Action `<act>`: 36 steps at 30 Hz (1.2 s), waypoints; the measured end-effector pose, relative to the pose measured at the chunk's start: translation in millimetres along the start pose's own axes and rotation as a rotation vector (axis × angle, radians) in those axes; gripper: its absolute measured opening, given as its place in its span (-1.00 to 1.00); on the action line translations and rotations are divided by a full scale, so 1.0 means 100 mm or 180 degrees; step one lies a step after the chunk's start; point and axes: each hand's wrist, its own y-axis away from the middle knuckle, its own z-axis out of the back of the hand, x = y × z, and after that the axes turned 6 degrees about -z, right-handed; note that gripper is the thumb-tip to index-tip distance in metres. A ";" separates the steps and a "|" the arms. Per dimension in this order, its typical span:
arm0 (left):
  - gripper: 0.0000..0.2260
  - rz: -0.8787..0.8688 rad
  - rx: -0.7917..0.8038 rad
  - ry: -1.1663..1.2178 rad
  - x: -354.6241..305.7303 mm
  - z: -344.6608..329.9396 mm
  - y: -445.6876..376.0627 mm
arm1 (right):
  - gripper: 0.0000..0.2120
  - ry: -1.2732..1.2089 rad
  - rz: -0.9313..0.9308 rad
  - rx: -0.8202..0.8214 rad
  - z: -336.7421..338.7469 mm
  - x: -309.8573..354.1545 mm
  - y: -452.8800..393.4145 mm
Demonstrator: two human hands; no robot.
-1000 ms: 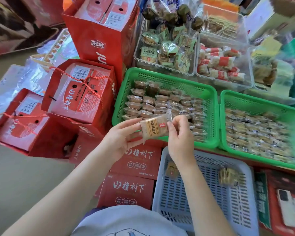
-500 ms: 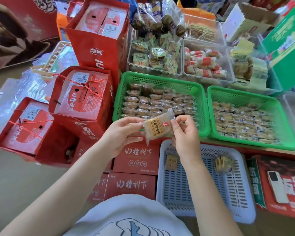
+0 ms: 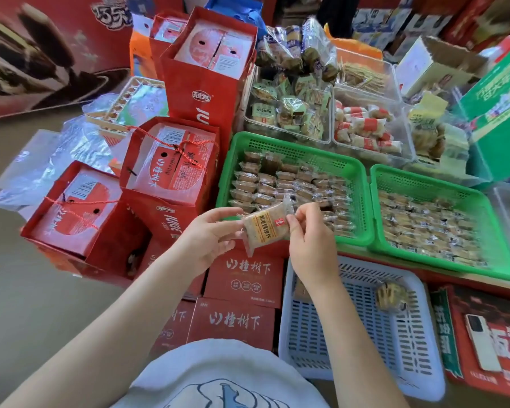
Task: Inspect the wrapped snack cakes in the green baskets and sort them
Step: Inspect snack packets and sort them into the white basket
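I have one wrapped snack cake (image 3: pixel 265 228), a flat rectangle in crinkly clear film with an orange label, pinched between my left hand (image 3: pixel 209 237) and right hand (image 3: pixel 309 240), above the near edge of the left green basket (image 3: pixel 362 201). Both perforated plastic baskets, including the right green basket (image 3: pixel 501 251), hold rows of glossy cakes. A slotted pale basket (image 3: pixel 424 357) sits nearer, beside red cardboard boxes (image 3: pixel 242 275).

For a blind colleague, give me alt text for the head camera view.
Both hands, left and right, hold one wrapped cake above two green baskets of cakes. A white basket sits nearer.
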 end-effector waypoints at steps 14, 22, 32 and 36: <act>-0.85 -0.0351 0.0936 -0.0806 -0.15 0.12 0.03 | -0.85 -0.2564 -0.1733 0.0974 0.22 0.01 0.04; -0.88 -0.0267 0.1748 -0.0623 -0.23 0.13 -0.08 | -0.86 -0.4210 -0.1881 0.2156 0.47 0.03 0.06; -0.79 -0.0465 0.0768 -0.0278 0.00 0.10 -0.18 | -0.73 -0.3642 -0.2570 0.1270 0.11 0.09 -0.18; -0.79 -0.0748 0.0385 -0.1086 0.09 -0.02 -0.26 | -0.78 -0.3755 -0.2852 0.0903 0.06 0.05 -0.32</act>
